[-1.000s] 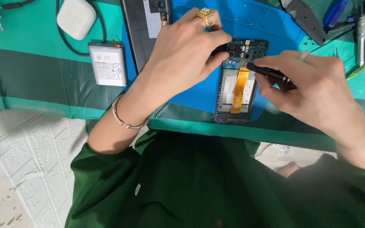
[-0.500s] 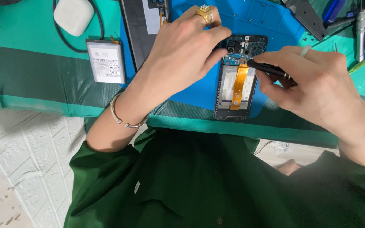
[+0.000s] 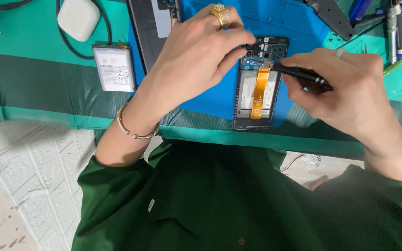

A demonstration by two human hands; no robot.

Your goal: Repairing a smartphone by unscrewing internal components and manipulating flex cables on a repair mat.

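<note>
- The opened phone is lying face down on the blue mat on the counter, its orange ribbon cable running down its middle.
- My left hand is resting over the phone's upper left corner, fingertips pressing at the circuit board, grip pinching nothing.
- My right hand is pinching a black tool, its tip touching the top of the ribbon.
- A loose battery is lying well apart on the left, a white charger case above it.
</note>
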